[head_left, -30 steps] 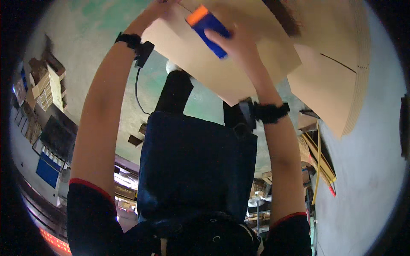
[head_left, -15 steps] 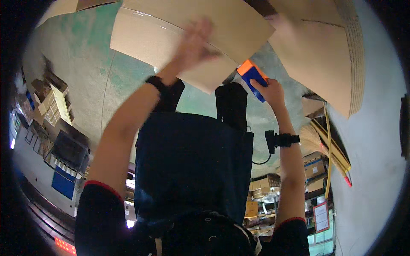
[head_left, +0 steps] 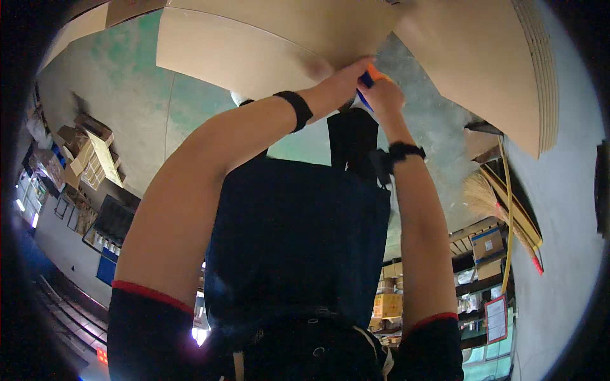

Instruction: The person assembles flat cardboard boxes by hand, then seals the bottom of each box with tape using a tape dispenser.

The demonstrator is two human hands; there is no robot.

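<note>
My right hand (head_left: 386,95) is closed around a blue and orange tape dispenser (head_left: 366,86), held at the near right corner of a large brown cardboard box (head_left: 216,54). Against the front end of the dispenser is my left hand (head_left: 349,77), its fingers drawn together at the orange part. What those fingertips pinch, if anything, is hidden. A seam runs across the top of the box, which lies in front of my legs. Both wrists wear black bands.
Flat cardboard sheets (head_left: 489,76) stand stacked at the right by a pale wall. A straw broom (head_left: 486,193) and a yellow pole (head_left: 508,222) lean below them. Opened cartons (head_left: 95,155) sit on the floor at the left. More cardboard (head_left: 82,32) shows far left.
My left hand has moved right, from over the box top to the tape dispenser. My right hand has raised the dispenser slightly and shifted it left, closer to the box corner.
</note>
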